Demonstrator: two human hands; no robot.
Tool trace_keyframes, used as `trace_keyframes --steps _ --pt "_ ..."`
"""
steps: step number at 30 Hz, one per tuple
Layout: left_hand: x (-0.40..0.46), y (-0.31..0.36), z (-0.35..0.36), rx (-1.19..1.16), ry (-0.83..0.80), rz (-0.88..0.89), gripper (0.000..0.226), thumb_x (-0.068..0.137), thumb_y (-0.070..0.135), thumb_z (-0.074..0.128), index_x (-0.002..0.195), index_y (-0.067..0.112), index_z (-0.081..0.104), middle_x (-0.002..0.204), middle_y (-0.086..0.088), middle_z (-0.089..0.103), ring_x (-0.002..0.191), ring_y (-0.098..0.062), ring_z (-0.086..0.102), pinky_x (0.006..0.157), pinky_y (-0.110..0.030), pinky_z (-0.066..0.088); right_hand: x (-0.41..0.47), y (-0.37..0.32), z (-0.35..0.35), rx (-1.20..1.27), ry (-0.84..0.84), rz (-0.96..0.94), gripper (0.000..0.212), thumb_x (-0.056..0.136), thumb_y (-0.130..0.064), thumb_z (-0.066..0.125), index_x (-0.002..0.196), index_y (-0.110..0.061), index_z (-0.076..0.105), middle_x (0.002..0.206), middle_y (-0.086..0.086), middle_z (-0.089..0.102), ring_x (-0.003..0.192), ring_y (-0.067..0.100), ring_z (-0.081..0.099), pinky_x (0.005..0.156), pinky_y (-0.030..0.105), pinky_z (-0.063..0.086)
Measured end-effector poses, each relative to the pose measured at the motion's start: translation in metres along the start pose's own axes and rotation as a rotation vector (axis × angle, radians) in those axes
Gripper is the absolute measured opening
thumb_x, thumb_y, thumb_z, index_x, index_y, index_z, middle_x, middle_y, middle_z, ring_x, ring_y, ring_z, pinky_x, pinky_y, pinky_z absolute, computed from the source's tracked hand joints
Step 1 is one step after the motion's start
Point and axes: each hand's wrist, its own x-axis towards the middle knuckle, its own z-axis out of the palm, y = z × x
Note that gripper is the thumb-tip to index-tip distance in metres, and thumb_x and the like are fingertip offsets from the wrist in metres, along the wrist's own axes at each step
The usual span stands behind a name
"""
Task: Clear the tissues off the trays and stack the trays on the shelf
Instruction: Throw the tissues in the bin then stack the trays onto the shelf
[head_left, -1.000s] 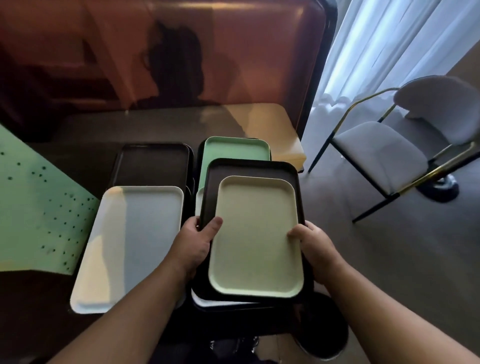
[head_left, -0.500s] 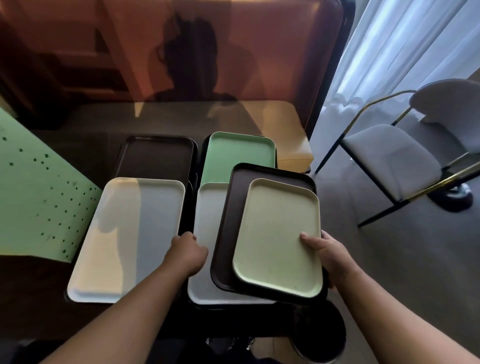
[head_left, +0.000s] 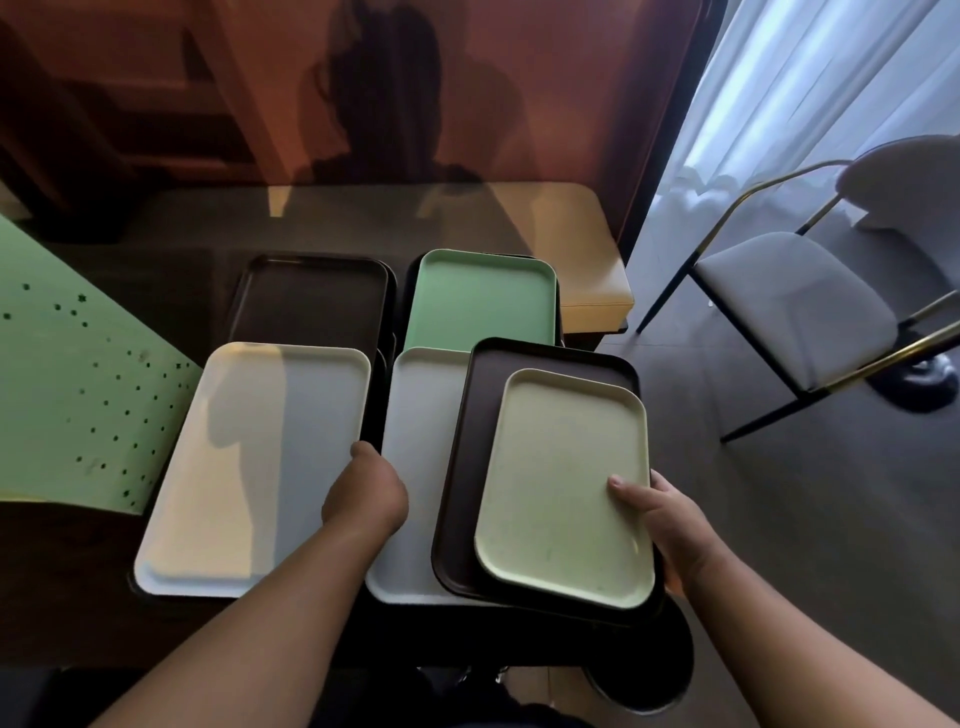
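Observation:
A pale yellow tray (head_left: 563, 483) lies inside a larger dark brown tray (head_left: 472, 441). My right hand (head_left: 660, 519) grips both at their right edge, thumb on the yellow one, and holds them tilted over the table's right side. Under them rests a white tray (head_left: 415, 441). My left hand (head_left: 363, 493) is curled at that white tray's left edge, beside a second white tray (head_left: 249, 467). Behind are a mint green tray (head_left: 480, 296) and a dark tray (head_left: 311, 301). No tissues show on any tray.
The trays sit on a dark table (head_left: 156, 249). A green perforated sheet (head_left: 67, 389) lies at the left. A grey chair with gold frame (head_left: 800, 301) stands to the right, by white curtains (head_left: 805, 78). A yellow bench seat (head_left: 582, 249) is behind the table. A round dark bin (head_left: 649, 680) sits below.
The stacked brown and yellow trays have swung right off the white tray, held by my right hand alone. My left hand let go of them and moved to the white tray's left edge.

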Motion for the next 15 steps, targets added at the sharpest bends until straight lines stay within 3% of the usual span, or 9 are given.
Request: trace_keyframes --steps 7,11,15 --pt "-0.012 -0.012 -0.012 -0.538 0.107 0.032 0.028 0.095 0.015 0.039 0.116 0.016 0.059 0.107 -0.005 0.068 0.093 -0.031 0.062 0.084 -0.041 0.053 -0.006 -0.009 0.007 0.062 -0.07 -0.036 0.026 0.096 -0.005 0.061 0.121 -0.011 0.066 0.109 0.023 0.077 0.094 0.042 0.072 0.082 0.051 0.061" --pt "-0.023 -0.019 -0.022 -0.646 0.191 0.118 0.031 0.104 0.025 0.04 0.093 0.007 0.063 0.086 -0.015 0.067 0.084 -0.035 0.063 0.072 -0.039 0.049 -0.007 -0.014 0.017 0.109 -0.122 -0.047 0.03 0.096 -0.003 0.059 0.124 -0.006 0.065 0.116 0.028 0.073 0.095 0.043 0.071 0.084 0.054 0.06" --pt "-0.032 -0.015 -0.04 -0.813 0.162 0.188 0.033 0.106 0.027 0.043 0.092 0.006 0.064 0.091 -0.029 0.067 0.073 -0.029 0.06 0.066 -0.034 0.045 -0.012 -0.027 0.028 0.097 -0.182 -0.093 0.027 0.097 -0.004 0.058 0.122 -0.01 0.067 0.116 0.025 0.074 0.1 0.042 0.069 0.095 0.062 0.054"
